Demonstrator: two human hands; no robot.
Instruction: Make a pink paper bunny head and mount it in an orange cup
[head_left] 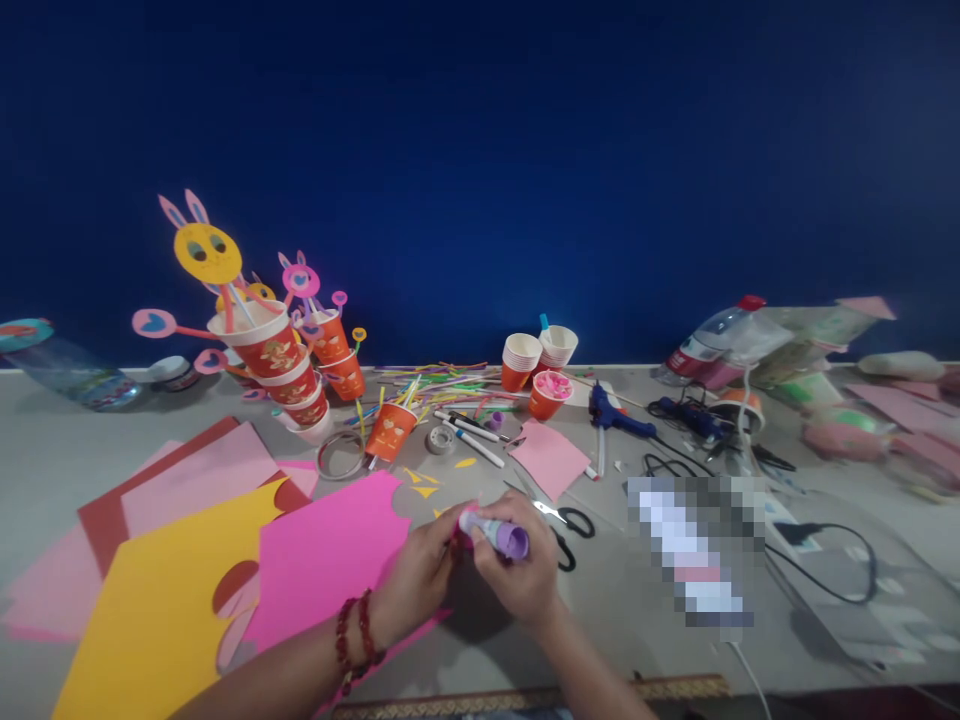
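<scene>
A purple-and-white glue stick is gripped in my right hand, its tip pointing left toward my other hand. My left hand, with red beads at the wrist, pinches a small bright pink paper piece that is mostly hidden by fingers and the glue stick. The tip appears to touch this paper. Black-handled scissors lie just right of my right hand. Under my left forearm is a bright pink sheet with curved cut-outs. Small yellow paper scraps are scattered beyond my hands.
A yellow sheet lies at left, below stacked decorated cups with paper rabbit faces. Straws, pens, plain cups and a pink square lie farther back. A blue glue gun and cables are at right.
</scene>
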